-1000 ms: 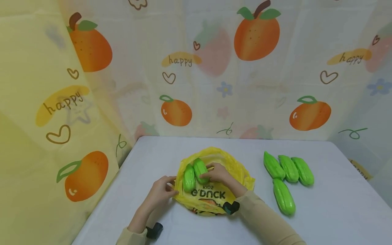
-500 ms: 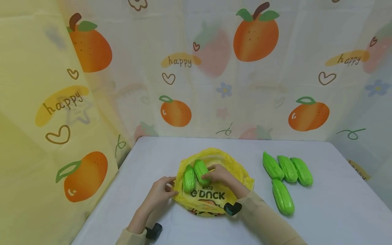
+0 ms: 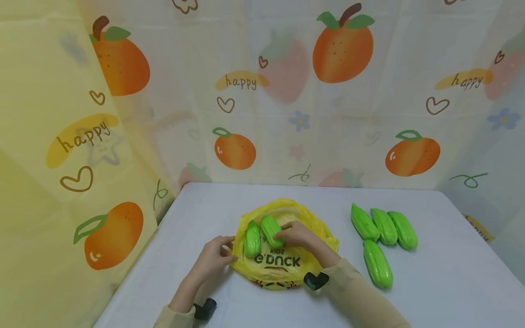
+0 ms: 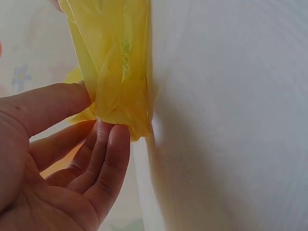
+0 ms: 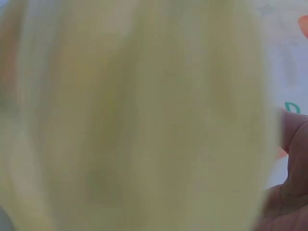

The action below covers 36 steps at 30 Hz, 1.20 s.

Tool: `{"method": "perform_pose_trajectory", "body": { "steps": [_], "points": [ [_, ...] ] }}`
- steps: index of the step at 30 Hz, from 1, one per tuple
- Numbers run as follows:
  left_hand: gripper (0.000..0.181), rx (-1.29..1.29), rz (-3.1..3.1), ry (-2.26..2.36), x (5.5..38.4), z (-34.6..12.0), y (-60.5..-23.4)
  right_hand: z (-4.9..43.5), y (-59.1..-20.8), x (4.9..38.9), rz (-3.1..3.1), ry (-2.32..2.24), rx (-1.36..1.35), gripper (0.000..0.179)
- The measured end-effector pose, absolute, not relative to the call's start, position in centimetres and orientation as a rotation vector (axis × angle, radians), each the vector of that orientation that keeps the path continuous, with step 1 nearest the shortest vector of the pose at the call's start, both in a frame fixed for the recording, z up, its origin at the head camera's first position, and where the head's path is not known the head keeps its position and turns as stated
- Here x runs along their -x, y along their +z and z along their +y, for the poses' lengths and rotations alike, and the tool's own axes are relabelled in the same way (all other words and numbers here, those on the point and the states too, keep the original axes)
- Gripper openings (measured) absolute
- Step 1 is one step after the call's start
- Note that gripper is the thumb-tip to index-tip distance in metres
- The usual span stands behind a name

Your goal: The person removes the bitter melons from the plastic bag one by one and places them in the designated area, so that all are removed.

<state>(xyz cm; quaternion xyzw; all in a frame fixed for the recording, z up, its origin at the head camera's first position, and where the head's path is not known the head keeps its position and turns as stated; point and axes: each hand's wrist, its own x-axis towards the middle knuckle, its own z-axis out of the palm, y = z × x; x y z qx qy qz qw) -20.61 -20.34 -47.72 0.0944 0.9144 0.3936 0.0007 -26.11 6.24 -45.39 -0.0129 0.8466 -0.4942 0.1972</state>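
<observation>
A yellow plastic bag (image 3: 283, 204) with dark lettering lies on the table, its mouth spread round. My left hand (image 3: 214, 256) holds the bag's left edge. In the left wrist view, thumb and fingers pinch the thin yellow plastic (image 4: 120, 57). Inside the mouth, my right hand (image 3: 301, 236) grips the near end of a shiny green ribbed toy vegetable (image 3: 270, 228), which leans to the upper left. A second green toy vegetable (image 3: 252, 241) lies beside it, near the bag's left rim. Blurred yellow plastic fills most of the right wrist view, hiding what that hand holds.
Several more green toy vegetables (image 3: 384, 227) lie in a cluster on the right of the white table (image 3: 434, 273). Three sit in a row and another one (image 3: 378, 264) is nearer. A fruit-printed curtain (image 3: 279, 136) hangs behind and at the left.
My right hand has shifted slightly right and nearer me with the green toy vegetable, widening the gap to the other one. The left hand stays at the bag's edge.
</observation>
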Motion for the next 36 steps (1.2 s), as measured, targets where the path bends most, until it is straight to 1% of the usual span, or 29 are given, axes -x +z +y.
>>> {"method": "perform_pose_trajectory", "body": {
  "steps": [5, 14, 24, 32, 36],
  "points": [
    [0.05, -0.294, 2.867, 1.228, 20.6, -20.5, -47.8, 6.6, -45.3, 25.9, 2.323, -1.435, 0.019, 0.067],
    [0.05, -0.266, 2.874, 1.229, 20.8, -20.4, -47.7, 7.3, -44.9, 25.7, 2.304, -1.454, 0.02, 0.065],
    [0.051, -0.27, 2.871, 1.244, 20.6, -20.4, -47.8, 8.3, -44.8, 25.5, 2.22, -1.496, 0.08, 0.048],
    [0.051, -0.272, 2.87, 1.243, 20.5, -20.4, -47.8, 8.7, -44.7, 25.4, 2.147, -1.557, 0.082, 0.056],
    [0.05, -0.262, 2.869, 1.244, 20.6, -20.3, -47.8, 9.0, -44.5, 25.3, 2.139, -1.572, 0.08, 0.057]
  ]
}}
